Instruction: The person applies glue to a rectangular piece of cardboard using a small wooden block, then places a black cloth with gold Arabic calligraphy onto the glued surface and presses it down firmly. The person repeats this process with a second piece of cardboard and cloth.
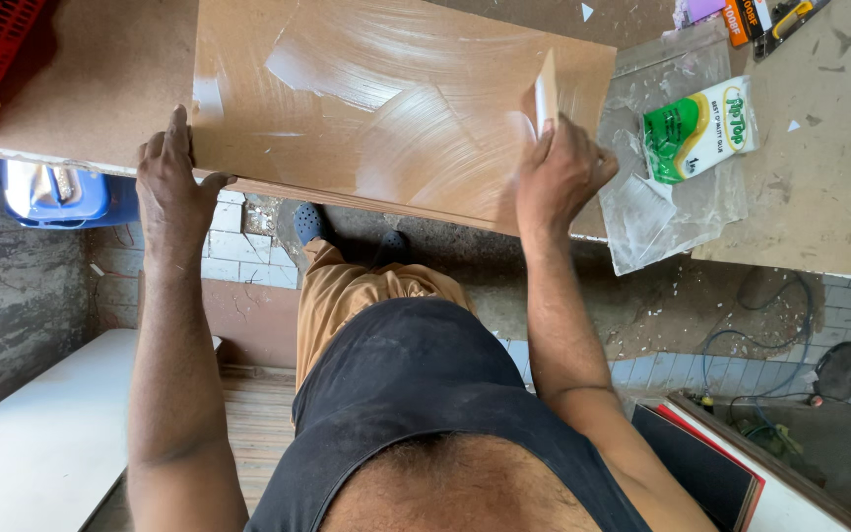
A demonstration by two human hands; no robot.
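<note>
We see a brown board (386, 108) lying flat on the worktop (819, 187), its near long edge overhanging the front. White adhesive is already smeared in broad arcs over the right and middle of its face, while the left part by the near corner looks mostly bare, so we judge the spreading well advanced but not finished. The board's long axis runs left to right across our view, slightly tilted, its far end hidden beyond the frame. The left hand (171, 187) presses on the near left corner, fingers closed over the edge. The right hand (558, 172) grips a thin pale spreader card (546, 94), held upright on the board's right end. Just beside it lies a clear plastic sheet (677, 197) carrying a green and white pouch (698, 128).
</note>
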